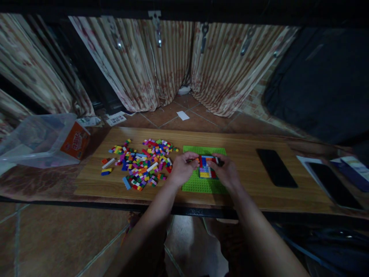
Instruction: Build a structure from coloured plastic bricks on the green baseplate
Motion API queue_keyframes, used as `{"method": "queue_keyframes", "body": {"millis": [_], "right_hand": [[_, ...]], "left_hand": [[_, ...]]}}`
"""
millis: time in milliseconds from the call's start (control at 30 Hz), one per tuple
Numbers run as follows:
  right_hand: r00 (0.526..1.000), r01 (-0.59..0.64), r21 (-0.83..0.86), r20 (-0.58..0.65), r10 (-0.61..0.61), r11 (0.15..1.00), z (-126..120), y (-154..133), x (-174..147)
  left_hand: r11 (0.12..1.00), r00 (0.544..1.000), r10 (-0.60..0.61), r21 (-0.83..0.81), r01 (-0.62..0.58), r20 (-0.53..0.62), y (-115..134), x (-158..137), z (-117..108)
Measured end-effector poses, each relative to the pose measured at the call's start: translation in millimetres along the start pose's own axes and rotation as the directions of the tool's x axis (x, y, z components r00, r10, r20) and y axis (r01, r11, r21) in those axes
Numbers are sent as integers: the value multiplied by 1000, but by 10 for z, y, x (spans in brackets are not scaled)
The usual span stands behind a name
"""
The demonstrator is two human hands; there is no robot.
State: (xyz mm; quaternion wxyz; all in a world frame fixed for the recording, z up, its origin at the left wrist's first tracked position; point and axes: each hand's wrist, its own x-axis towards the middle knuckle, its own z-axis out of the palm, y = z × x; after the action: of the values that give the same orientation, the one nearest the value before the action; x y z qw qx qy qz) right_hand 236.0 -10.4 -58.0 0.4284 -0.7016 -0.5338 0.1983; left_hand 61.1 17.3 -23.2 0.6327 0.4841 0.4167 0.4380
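A green studded baseplate (190, 186) lies on the wooden board, with a low block of toy bricks (205, 169) in red, blue, yellow, white and light purple on it. My left hand (183, 168) is at the block's left side, thumb and forefinger closed around a small orange brick (197, 159). From the right, my right hand (227, 171) grips the block's edge, its thumb over the top and fingers behind. My fingers hide part of the block's far and right edges. Left of the baseplate spreads a pile of loose colourful bricks (147, 163).
A clear plastic box (37, 140) with an orange label stands at the far left. On the wooden board (248, 181) lies a dark phone-like slab (276, 168); another dark slab (334, 184) is farther right. Striped curtains (138, 65) hang behind, above a tiled floor.
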Motion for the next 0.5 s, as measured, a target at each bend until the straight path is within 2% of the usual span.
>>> {"method": "queue_keyframes", "body": {"millis": [167,300,333,400,500], "right_hand": [[999,37,36,-25,-36,999,-34,-49,-14],[978,115,92,-186,-96,989,-134,-233,-64],[975,139,121,-191,-115,983,-157,-289,-85],[986,145,187,-114,-125,972,-188,-391,-133],[993,87,262,57,-105,961,-191,-489,-196]], "left_hand": [[997,998,-54,-54,55,17,54,-40,54],[996,999,-44,-78,45,16,56,-37,84],[996,999,-39,-84,41,18,54,-35,98],[995,999,-20,-93,23,32,54,-32,136],[995,998,33,-96,-28,50,56,-34,211]]}}
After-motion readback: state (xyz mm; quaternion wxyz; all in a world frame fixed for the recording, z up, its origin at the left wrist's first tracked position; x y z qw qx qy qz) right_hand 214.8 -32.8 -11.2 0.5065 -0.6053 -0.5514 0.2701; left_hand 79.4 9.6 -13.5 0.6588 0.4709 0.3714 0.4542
